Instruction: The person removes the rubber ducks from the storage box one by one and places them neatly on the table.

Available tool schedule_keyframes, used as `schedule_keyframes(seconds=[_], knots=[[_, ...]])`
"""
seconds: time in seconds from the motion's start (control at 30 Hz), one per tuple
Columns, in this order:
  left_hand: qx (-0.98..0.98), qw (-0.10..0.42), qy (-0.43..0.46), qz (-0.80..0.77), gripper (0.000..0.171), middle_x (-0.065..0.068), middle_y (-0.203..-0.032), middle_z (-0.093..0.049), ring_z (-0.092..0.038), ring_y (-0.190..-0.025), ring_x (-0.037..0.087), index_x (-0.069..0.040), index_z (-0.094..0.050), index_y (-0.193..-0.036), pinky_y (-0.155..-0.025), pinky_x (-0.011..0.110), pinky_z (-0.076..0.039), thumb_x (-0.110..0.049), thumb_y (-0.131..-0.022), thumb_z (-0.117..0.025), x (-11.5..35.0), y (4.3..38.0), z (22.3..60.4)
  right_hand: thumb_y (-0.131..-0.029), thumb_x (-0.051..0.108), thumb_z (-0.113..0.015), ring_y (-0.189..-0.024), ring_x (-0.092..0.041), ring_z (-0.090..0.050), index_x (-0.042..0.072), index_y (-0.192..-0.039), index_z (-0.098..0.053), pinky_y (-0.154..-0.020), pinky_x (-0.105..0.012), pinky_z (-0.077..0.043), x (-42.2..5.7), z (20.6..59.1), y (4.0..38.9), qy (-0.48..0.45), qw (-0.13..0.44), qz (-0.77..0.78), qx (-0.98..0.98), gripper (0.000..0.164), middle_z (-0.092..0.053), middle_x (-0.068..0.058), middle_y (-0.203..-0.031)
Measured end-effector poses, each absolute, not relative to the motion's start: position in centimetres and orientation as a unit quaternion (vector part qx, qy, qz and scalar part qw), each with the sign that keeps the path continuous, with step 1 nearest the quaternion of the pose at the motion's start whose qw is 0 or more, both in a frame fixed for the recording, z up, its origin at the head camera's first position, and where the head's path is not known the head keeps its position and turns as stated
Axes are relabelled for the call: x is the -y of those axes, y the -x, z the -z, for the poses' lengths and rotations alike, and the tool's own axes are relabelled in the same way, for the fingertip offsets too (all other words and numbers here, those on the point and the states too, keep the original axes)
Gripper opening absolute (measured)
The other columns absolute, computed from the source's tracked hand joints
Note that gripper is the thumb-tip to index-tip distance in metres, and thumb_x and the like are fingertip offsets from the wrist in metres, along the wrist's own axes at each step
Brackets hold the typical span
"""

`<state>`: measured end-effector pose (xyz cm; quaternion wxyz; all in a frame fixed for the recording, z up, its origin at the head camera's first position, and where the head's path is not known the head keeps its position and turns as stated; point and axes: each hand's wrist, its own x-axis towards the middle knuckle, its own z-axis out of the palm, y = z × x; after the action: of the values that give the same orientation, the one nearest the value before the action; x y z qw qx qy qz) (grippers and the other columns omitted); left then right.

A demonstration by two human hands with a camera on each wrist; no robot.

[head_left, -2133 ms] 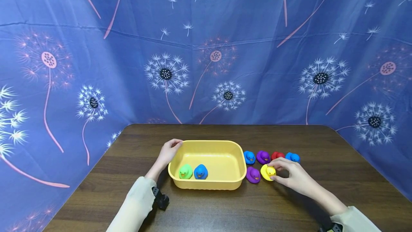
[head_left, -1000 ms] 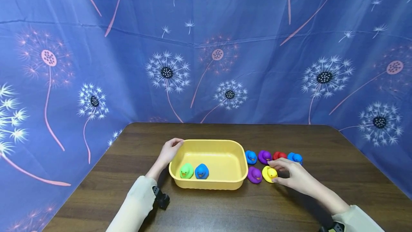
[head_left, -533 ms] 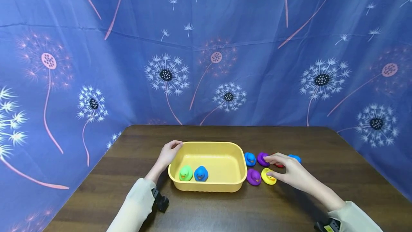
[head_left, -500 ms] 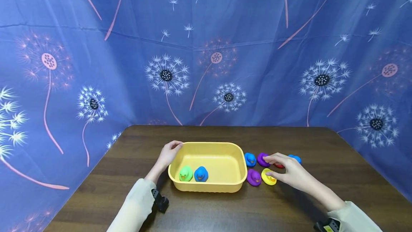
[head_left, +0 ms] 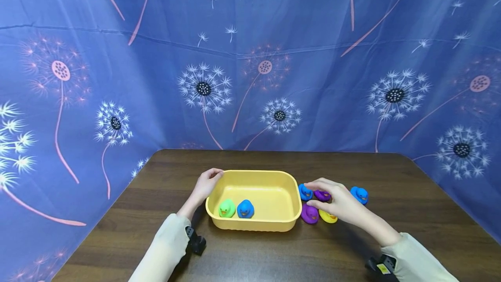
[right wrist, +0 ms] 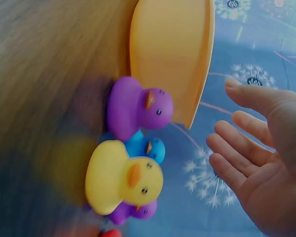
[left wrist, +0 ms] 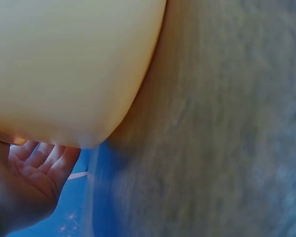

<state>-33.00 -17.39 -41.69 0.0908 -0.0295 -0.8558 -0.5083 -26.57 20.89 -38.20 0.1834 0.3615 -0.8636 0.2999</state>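
My left hand [head_left: 204, 185] grips the back left corner of a yellow plastic basin [head_left: 254, 225]; in the left wrist view its fingers show beyond the basin wall. Inside sit a green rubber duck [head_left: 227, 208] and a blue rubber duck [head_left: 245, 209]. My right hand [head_left: 341, 201] hovers over the ducks right of the basin, fingers spread and holding nothing. Nearest its fingertips are a front purple duck [head_left: 309, 215], a back purple duck [head_left: 322, 195] and a blue duck [head_left: 305, 192]. It partly covers the yellow duck [right wrist: 123, 177]. Only a red sliver [right wrist: 111, 233] shows in the right wrist view.
Another blue duck [head_left: 359, 195] stands at the right end of the back row, behind the right hand. The dark wooden table [head_left: 250, 256] reaches back to a blue dandelion-print cloth [head_left: 313, 55] hanging behind it.
From beside the yellow duck, my right hand has lifted off and moved left over the purple ducks. The yellow duck remains in its place. My left hand keeps its hold on the basin.
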Motion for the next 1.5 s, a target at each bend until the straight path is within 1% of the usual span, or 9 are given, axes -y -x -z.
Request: schedule_keyframes(seconds=[0.1, 0.17, 0.4, 0.6, 0.7, 0.83, 1.03, 1.2, 1.5], knots=[[0.856, 0.091, 0.033, 0.508, 0.027, 0.014, -0.105, -0.066, -0.059, -0.097, 0.024, -0.001, -0.064, -0.111, -0.081, 0.033, -0.047, -0.020, -0.095, -0.053, 17.3, 33.1, 41.7, -0.075, 0.021, -0.078, -0.100, -0.011, -0.061, 0.013, -0.115, -0.065, -0.081, -0.028, -0.053, -20.2, 37.9, 26.6, -0.373, 0.172, -0.312, 0.857, 0.043, -0.066, 0.002, -0.107], [0.855, 0.090, 0.034, 0.509, 0.027, 0.014, -0.106, -0.066, -0.059, -0.098, 0.024, -0.001, -0.064, -0.111, -0.082, 0.034, -0.047, -0.020, -0.095, -0.052, 17.3, 33.2, 41.5, -0.075, 0.020, -0.078, -0.101, -0.012, -0.061, 0.011, -0.116, -0.064, -0.082, -0.031, -0.053, -19.7, 37.7, 26.7, -0.376, 0.164, -0.319, 0.854, 0.043, -0.066, -0.001, -0.108], [0.860, 0.084, 0.032, 0.503, 0.028, 0.014, -0.109, -0.065, -0.059, -0.101, 0.025, -0.003, -0.064, -0.113, -0.085, 0.037, -0.046, -0.022, -0.096, -0.052, 17.4, 33.4, 41.2, -0.076, 0.020, -0.078, -0.098, -0.015, -0.063, 0.012, -0.113, -0.065, -0.081, -0.035, -0.053, -17.6, 36.9, 26.9, -0.401, 0.177, -0.308, 0.844, 0.040, -0.066, 0.002, -0.108], [0.858, 0.089, 0.031, 0.504, 0.029, 0.014, -0.108, -0.065, -0.059, -0.100, 0.025, -0.003, -0.064, -0.112, -0.085, 0.037, -0.047, -0.022, -0.096, -0.052, 17.6, 33.4, 41.2, -0.080, 0.026, -0.074, -0.106, -0.023, -0.061, 0.009, -0.115, -0.064, -0.088, -0.040, -0.050, -15.4, 36.4, 26.8, -0.400, 0.134, -0.312, 0.852, 0.040, -0.066, -0.002, -0.112], [0.858, 0.090, 0.031, 0.505, 0.028, 0.014, -0.107, -0.066, -0.060, -0.099, 0.025, -0.002, -0.064, -0.112, -0.083, 0.036, -0.047, -0.022, -0.096, -0.052, 17.6, 33.3, 41.4, -0.081, 0.027, -0.073, -0.106, -0.022, -0.062, 0.007, -0.114, -0.064, -0.089, -0.039, -0.049, -14.5, 36.5, 26.8, -0.412, 0.131, -0.311, 0.847, 0.040, -0.067, -0.003, -0.112], [0.856, 0.087, 0.030, 0.509, 0.028, 0.014, -0.105, -0.066, -0.060, -0.097, 0.025, -0.002, -0.064, -0.111, -0.080, 0.031, -0.046, -0.022, -0.095, -0.053, 17.4, 33.1, 41.8, -0.081, 0.025, -0.074, -0.097, -0.017, -0.063, 0.006, -0.112, -0.065, -0.084, -0.034, -0.051, -13.6, 36.9, 26.7, -0.433, 0.142, -0.312, 0.834, 0.037, -0.068, -0.002, -0.107], [0.855, 0.084, 0.030, 0.512, 0.027, 0.013, -0.102, -0.066, -0.059, -0.094, 0.023, -0.001, -0.065, -0.110, -0.077, 0.029, -0.045, -0.020, -0.095, -0.053, 17.3, 33.1, 42.2, -0.083, 0.025, -0.071, -0.097, -0.016, -0.061, 0.008, -0.113, -0.065, -0.085, -0.031, -0.050, -12.3, 37.6, 26.5, -0.447, 0.133, -0.321, 0.824, 0.035, -0.067, -0.001, -0.106], [0.855, 0.089, 0.031, 0.509, 0.027, 0.014, -0.103, -0.066, -0.059, -0.095, 0.024, -0.001, -0.065, -0.109, -0.079, 0.031, -0.045, -0.020, -0.095, -0.053, 17.4, 33.1, 42.0, -0.084, 0.024, -0.070, -0.097, -0.015, -0.061, 0.009, -0.113, -0.065, -0.086, -0.030, -0.050, -10.9, 37.8, 26.6, -0.454, 0.129, -0.326, 0.819, 0.033, -0.067, -0.001, -0.106], [0.857, 0.083, 0.027, 0.508, 0.028, 0.013, -0.105, -0.066, -0.059, -0.097, 0.024, -0.002, -0.064, -0.111, -0.081, 0.034, -0.046, -0.022, -0.095, -0.053, 17.5, 33.1, 41.9, -0.084, 0.022, -0.070, -0.093, -0.016, -0.062, 0.007, -0.111, -0.066, -0.083, -0.028, -0.050, -8.6, 38.6, 27.1, -0.480, 0.150, -0.317, 0.804, 0.031, -0.067, -0.003, -0.102]])
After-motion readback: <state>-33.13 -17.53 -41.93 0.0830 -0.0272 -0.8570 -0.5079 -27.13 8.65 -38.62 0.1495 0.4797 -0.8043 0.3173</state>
